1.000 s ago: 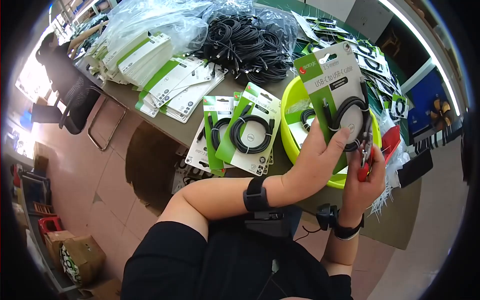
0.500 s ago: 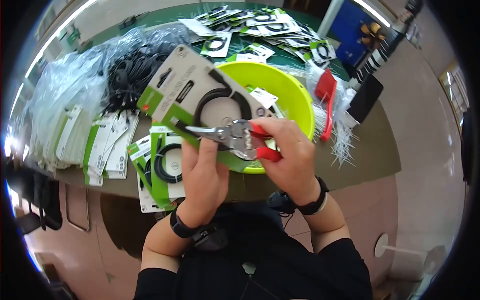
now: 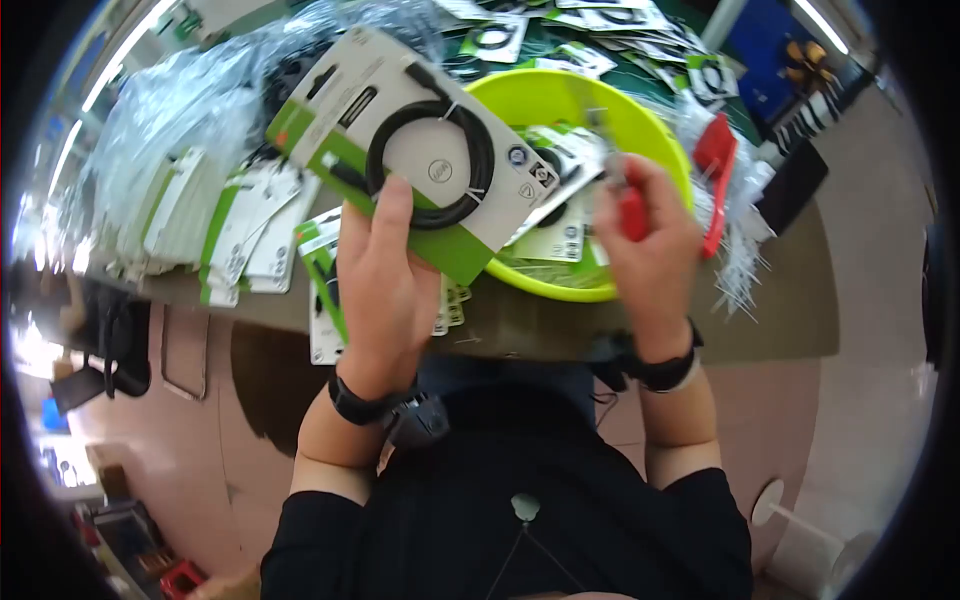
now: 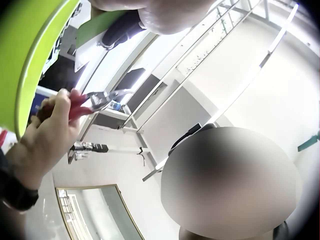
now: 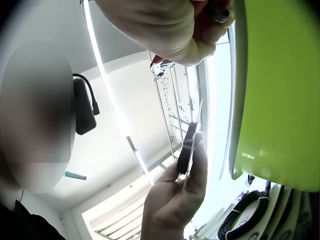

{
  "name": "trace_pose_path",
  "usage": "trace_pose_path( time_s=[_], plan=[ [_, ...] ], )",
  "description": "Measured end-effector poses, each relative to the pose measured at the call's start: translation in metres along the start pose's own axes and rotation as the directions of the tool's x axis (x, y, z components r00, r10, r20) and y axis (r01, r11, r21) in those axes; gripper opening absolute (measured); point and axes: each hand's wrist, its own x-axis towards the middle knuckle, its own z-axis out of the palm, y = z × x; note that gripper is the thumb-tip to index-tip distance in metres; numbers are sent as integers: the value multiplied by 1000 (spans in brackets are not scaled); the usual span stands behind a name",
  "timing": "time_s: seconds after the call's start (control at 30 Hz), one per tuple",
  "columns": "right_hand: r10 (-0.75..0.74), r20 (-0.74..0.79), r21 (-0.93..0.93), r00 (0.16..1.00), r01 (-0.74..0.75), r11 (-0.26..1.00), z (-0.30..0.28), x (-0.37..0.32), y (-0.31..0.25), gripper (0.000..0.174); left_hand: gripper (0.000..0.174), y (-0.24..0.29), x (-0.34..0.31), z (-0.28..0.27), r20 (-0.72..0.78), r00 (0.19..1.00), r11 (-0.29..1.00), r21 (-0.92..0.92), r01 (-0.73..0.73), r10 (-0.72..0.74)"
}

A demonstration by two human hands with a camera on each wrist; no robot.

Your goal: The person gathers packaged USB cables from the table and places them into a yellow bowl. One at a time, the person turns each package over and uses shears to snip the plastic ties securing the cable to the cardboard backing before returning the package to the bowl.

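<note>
My left hand (image 3: pixel 385 290) grips the lower edge of a white and green cable card (image 3: pixel 440 170), its thumb on the front. A black coiled USB cable (image 3: pixel 378 155) lies on the card, held by white ties. To the right, my right hand (image 3: pixel 655 260) curls round the red handles of cutting pliers (image 3: pixel 632 212), whose metal end is blurred over the yellow-green basin (image 3: pixel 560 292). In the left wrist view the pliers (image 4: pixel 97 101) point away from the card, jaws parted. More carded cables (image 3: pixel 550 240) lie inside the basin.
Stacks of blank cards (image 3: pixel 262 235) and clear plastic bags (image 3: pixel 215 110) lie at the left of the table. Other carded cables are partly hidden below my left hand. A red brush (image 3: pixel 716 170) and loose white ties (image 3: pixel 740 270) lie at right, beyond the basin.
First both hands were at the card over the basin. Then the pliers were in front of the card; now they have moved right, away from it. The head view has turned.
</note>
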Motion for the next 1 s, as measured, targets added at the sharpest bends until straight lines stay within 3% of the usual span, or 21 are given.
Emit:
trace_pose_path(
  time_s=[0.07,0.23,0.3,0.47,0.6,0.63,0.67,0.7,0.73,0.77,0.83,0.87,0.93,1.0],
  plan=[
    [167,15,171,986,-167,971,-1,3,10,29,32,22,10,-18,63,994,985,142,-101,93],
    [121,150,423,981,-174,889,8,10,-11,29,30,46,18,-35,77,996,965,253,-71,53],
    [-110,171,377,979,38,926,20,9,-25,32,29,32,12,-24,56,997,966,253,-62,50],
    [-267,277,239,923,203,950,20,12,-43,37,29,18,1,-13,128,991,957,282,-73,39],
    [-383,160,64,910,378,924,21,7,-37,38,31,3,-4,-18,116,993,908,412,-75,30],
    [-404,143,95,904,394,914,23,7,-31,36,32,4,-7,-19,315,927,480,793,-376,206],
    [-316,157,31,936,315,949,20,4,-31,37,34,4,-7,-21,519,834,-155,854,-497,186],
    [-234,177,-34,956,243,969,13,0,-31,37,40,-9,-5,-29,636,739,-197,771,-605,220],
    [-206,165,-16,965,211,977,11,-4,-24,36,43,-14,-7,-6,226,930,669,647,-366,290],
    [-168,150,-12,974,172,985,8,-7,-15,36,46,-24,-9,-1,156,926,687,630,-362,345],
    [-107,132,187,985,81,979,3,-10,2,33,48,-32,-13,7,98,948,818,483,-313,304],
    [-118,179,203,977,81,976,1,-13,3,33,48,-34,-16,7,50,948,816,496,-298,315],
    [-74,131,62,989,66,996,0,-13,-1,33,50,-32,-16,5,85,995,910,406,-83,52],
    [-66,142,23,988,63,998,0,-16,-6,32,51,-30,-15,2,75,997,923,382,-51,24]
  ],
)
